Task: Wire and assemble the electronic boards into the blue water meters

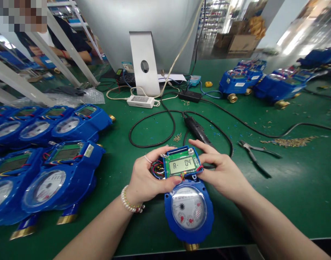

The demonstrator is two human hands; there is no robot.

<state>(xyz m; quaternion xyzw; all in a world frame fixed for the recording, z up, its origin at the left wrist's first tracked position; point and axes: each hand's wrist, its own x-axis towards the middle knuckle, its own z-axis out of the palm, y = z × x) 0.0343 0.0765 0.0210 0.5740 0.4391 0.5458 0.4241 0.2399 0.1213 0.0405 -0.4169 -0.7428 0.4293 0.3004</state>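
A blue water meter (170, 216) with a round clear-covered dial lies before me near the table's front edge. Its upper housing has no lid, and a green circuit board with a lit display (183, 165) reading "A- 04" shows inside. My left hand (150, 177) grips the housing's left side, thumb across its lower edge by the coloured wires. On the right side, my right hand (222, 169) holds the housing with thumb and fingers, the index finger raised above the top corner. A black corded power screwdriver (196, 129) lies just behind the meter.
Several blue meters (65, 173) stand in rows at left; more meters (238, 81) stand at back right. Cutting pliers (253, 153) and scattered brass screws (290, 141) lie at right. Behind are a monitor (143, 43), a white power strip (140, 101) and looping black cable. A co-worker (68, 39) is at back left.
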